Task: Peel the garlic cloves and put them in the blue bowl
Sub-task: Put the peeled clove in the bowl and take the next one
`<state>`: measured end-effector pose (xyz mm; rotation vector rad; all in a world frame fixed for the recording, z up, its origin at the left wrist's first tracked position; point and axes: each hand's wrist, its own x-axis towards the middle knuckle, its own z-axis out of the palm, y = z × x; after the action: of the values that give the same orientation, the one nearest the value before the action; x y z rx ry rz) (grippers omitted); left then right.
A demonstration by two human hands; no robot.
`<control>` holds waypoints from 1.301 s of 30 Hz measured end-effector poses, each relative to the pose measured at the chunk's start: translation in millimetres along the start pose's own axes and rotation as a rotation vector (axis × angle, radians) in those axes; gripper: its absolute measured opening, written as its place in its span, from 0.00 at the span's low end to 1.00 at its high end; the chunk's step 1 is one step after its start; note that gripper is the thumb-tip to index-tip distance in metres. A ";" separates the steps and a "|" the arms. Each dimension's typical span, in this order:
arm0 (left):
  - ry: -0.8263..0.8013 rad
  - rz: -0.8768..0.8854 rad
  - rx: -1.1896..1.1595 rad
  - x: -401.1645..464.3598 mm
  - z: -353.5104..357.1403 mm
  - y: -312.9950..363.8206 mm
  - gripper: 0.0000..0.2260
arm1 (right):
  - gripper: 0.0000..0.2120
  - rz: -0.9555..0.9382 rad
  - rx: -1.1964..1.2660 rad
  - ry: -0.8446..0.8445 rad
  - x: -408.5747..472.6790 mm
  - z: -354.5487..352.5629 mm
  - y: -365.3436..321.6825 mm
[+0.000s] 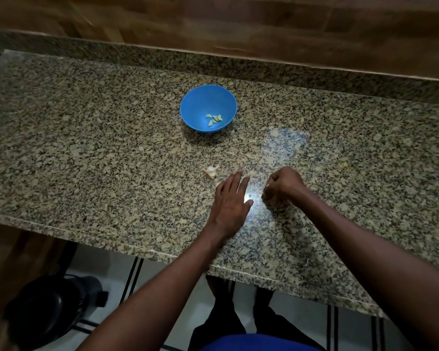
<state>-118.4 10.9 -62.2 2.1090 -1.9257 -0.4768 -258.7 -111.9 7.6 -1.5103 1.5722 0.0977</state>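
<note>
A blue bowl (208,108) sits on the speckled stone desk (86,148), and a few peeled garlic cloves (214,119) lie inside it. Nearer the person, a small piece of unpeeled garlic (212,171) lies on the desk, well apart from the bowl. The left hand (232,201) is flat with straight fingers, just beside that garlic, holding nothing. The right hand (284,184) is curled up tight, with something small and pale at its fingertips; what it is cannot be told.
</note>
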 end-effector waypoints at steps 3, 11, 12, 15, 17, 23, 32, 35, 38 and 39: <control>-0.014 0.014 0.000 -0.7 -0.5 -2.5 0.29 | 0.06 0.010 -0.014 0.010 -0.7 0.8 -1.7; -0.074 0.039 0.028 -0.2 -5.3 -8.5 0.30 | 0.04 -0.056 -0.075 0.070 1.4 7.3 -1.1; -0.078 0.041 0.034 -0.3 -5.7 -8.4 0.30 | 0.04 -0.076 -0.080 0.065 1.3 6.4 0.6; -0.083 0.048 0.066 -1.2 -3.5 -9.6 0.31 | 0.06 -0.102 -0.061 0.034 -0.7 -0.3 8.6; -0.071 0.062 0.110 -2.6 0.0 -12.1 0.31 | 0.07 -0.101 -0.006 0.020 -3.5 -4.2 12.3; -0.058 0.068 0.165 -4.8 7.7 -13.6 0.36 | 0.06 -0.061 -0.008 -0.052 5.5 -8.0 11.1; -0.065 0.074 0.158 -5.5 5.5 -14.2 0.36 | 0.06 -0.044 -0.101 -0.105 13.0 -0.7 0.6; -0.076 0.083 0.148 -4.4 5.3 -15.7 0.36 | 0.03 -0.093 -0.144 -0.045 8.9 6.7 1.3; -0.087 0.084 0.144 -4.6 5.1 -16.8 0.36 | 0.04 -0.155 -0.195 0.027 6.4 15.3 3.8; -0.090 0.088 0.146 -4.1 4.7 -17.1 0.36 | 0.06 -0.172 -0.205 0.046 5.6 17.2 4.9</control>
<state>-104.9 16.9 -73.0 2.1118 -2.1548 -0.4325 -252.4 -104.2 -8.3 -1.8134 1.4973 0.1298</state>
